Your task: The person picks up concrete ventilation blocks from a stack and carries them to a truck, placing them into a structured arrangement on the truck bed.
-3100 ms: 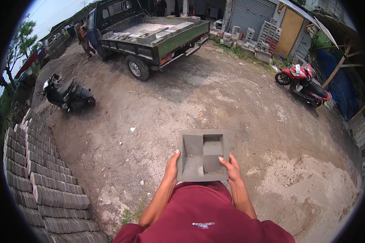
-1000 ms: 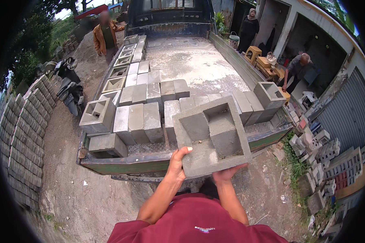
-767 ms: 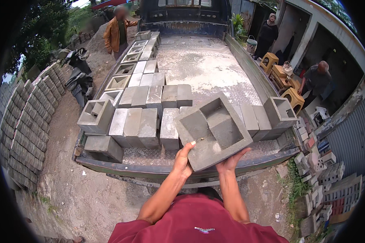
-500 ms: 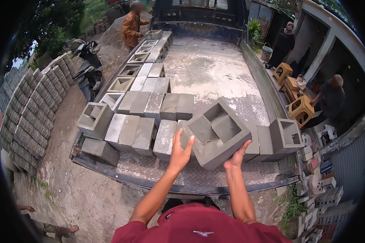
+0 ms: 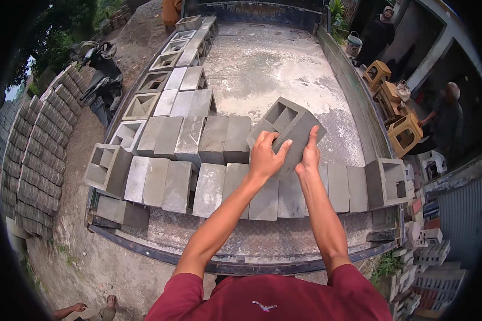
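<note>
Both my hands grip a grey hollow concrete block (image 5: 297, 131), tilted with its cavities facing up and to the left. My left hand (image 5: 268, 155) is on its near left edge, the fingers by a cavity. My right hand (image 5: 310, 152) presses against its right side, fingers pointing up. The block is above a row of concrete blocks (image 5: 263, 200) standing side by side across the truck bed (image 5: 225, 231). Where its underside meets the blocks behind and below is hidden by my hands.
More concrete blocks (image 5: 179, 104) line the bed's left side. A single block (image 5: 384, 183) sits by the right side board (image 5: 353, 91). Yellow stools (image 5: 404, 134) and people are beyond that board. Someone in orange (image 5: 171, 12) stands far left; another person's hand (image 5: 79, 307) shows lower left.
My hands have carried the block forward, away from me, and turned it so its cavities face more to the left. The row beneath it shows more fully now.
</note>
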Demonstrator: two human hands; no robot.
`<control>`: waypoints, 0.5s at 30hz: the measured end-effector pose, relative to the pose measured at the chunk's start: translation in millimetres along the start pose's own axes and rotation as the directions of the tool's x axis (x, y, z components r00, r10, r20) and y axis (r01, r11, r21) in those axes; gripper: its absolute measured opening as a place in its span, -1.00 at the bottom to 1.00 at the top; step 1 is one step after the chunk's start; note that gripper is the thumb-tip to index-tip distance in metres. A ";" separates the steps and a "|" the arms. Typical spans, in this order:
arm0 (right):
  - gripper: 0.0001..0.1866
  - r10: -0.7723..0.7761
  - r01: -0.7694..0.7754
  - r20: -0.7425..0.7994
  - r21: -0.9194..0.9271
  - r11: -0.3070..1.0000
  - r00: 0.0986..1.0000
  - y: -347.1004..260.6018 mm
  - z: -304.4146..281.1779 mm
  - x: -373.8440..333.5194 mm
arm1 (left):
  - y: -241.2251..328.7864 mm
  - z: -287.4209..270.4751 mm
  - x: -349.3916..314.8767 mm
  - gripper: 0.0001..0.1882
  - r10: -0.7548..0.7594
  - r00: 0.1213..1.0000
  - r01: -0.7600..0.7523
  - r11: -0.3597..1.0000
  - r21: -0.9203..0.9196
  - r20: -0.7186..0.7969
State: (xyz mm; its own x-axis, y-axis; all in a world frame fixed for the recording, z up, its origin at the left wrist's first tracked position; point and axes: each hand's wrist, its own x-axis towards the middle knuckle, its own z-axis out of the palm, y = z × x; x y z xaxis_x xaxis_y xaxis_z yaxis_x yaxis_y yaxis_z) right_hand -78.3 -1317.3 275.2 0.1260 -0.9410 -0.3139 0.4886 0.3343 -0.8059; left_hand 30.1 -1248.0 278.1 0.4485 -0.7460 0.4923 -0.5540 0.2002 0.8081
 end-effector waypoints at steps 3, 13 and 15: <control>-0.23 -0.047 0.047 0.091 0.001 0.999 0.995 -4.4 22.0 26.9 | -20.4 4.0 30.4 -0.59 -0.138 0.990 0.138 0.990 -0.013 0.026; -0.36 -0.110 0.198 0.206 -0.475 0.857 0.972 20.0 37.3 129.3 | -100.3 37.4 91.1 -0.57 -0.453 0.891 0.453 0.881 -0.135 0.032; -0.30 -0.087 0.189 0.185 -0.655 0.732 0.979 23.1 36.1 147.5 | -119.2 46.3 92.0 -0.56 -0.517 0.854 0.519 0.839 -0.163 0.053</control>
State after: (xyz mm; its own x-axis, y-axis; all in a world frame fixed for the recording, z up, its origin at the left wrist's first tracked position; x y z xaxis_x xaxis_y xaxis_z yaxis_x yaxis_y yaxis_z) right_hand -17.3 -1450.2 228.5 0.2407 -0.9598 -0.1446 -0.1837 0.1012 -0.9777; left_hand 104.9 -1369.8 212.0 0.6324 -0.7745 -0.0148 -0.1182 -0.1153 0.9863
